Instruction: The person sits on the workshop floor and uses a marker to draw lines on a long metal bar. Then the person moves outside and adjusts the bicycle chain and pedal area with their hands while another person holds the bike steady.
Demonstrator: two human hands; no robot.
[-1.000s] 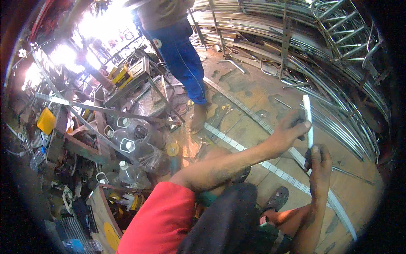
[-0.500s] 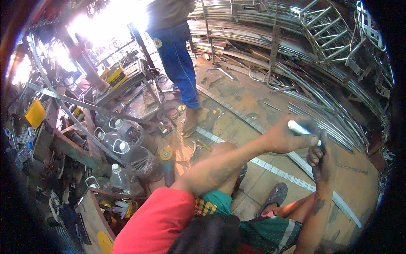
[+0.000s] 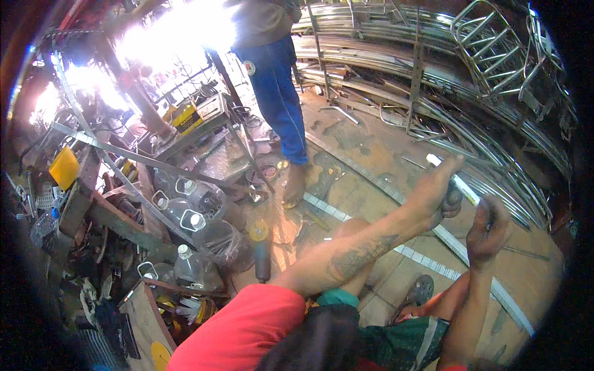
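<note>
My left hand (image 3: 438, 190) is stretched out to the right and closed around a thin white rod (image 3: 461, 185), which slants from upper left down to lower right. Just below and to the right, my right hand (image 3: 489, 227) has its fingers curled at the rod's lower end, and the exact grip there is hard to make out. Both hands hover above the brown floor, over a long flat metal strip (image 3: 371, 234). My knees and green shorts show below my arms.
Another person in blue trousers (image 3: 278, 93) stands at the top centre, one foot (image 3: 296, 185) near the strip. A power tool with a yellow cap (image 3: 260, 244) and clear plastic jugs (image 3: 185, 216) lie left. Curved metal tubes (image 3: 470, 93) are stacked along the right. A sandal (image 3: 421, 289) lies beside my leg.
The rod has tipped from upright to a slant. My left hand has closed over it and my hands have come closer together. The view has shifted slightly.
</note>
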